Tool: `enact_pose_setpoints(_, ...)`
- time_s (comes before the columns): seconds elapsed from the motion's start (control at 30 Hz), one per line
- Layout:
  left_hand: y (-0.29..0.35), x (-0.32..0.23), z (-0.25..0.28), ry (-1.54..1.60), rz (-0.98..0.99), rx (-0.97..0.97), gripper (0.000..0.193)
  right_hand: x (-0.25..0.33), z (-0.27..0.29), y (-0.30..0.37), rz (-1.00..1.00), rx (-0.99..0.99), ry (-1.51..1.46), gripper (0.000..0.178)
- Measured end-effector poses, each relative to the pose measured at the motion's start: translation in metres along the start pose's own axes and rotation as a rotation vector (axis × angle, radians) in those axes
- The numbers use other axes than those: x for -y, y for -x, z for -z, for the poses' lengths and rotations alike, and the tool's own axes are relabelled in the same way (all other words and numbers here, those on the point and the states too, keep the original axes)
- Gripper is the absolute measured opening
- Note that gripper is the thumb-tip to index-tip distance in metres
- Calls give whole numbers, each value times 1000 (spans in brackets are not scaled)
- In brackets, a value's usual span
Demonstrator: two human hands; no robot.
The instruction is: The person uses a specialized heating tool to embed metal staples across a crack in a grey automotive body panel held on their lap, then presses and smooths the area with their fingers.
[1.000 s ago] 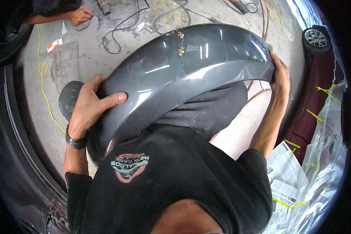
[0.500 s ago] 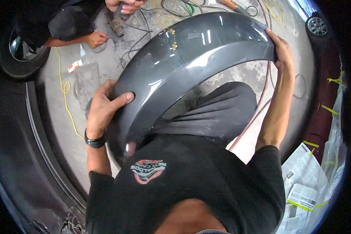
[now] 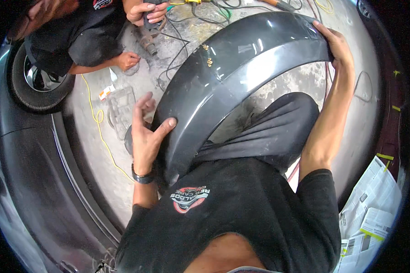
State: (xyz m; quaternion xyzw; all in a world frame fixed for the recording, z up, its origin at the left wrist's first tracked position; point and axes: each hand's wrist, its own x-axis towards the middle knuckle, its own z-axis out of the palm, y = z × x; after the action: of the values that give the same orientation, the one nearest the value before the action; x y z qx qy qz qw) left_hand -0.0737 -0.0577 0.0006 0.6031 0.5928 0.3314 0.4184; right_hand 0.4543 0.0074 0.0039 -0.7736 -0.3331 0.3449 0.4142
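Panel (image 3: pixel 232 75) in right fingers (image 3: pixel 324 31)

Left of our left fingers (image 3: pixel 139 107) we see a yellow cord (image 3: pixel 97 122) on the floor (image 3: pixel 93 159) and, farther out, a dark car (image 3: pixel 32 173); right of our right fingers (image 3: pixel 324 31), nearer us, newspaper sheets (image 3: pixel 366 195).

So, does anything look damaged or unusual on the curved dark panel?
Yes: on the panel, toward its far edge, two wavy gold-coloured pieces sit by a faint line, perhaps a crack. They look odd against the otherwise glossy surface.
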Motion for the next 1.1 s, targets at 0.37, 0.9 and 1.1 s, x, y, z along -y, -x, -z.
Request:
enact_pose_setpoints(0.37,-7,-65,-27,-748,-813,197,45,1,7,0,51,44,-25,59)
enact_pose_setpoints(0.9,4,-54,-32,-614,-671,117,94,47,-27,71,119,-187,96,40)
enact_pose_setpoints(1.1,35,-50,-32,-776,-392,176,141,31,-18,47,42,-174,97,41)
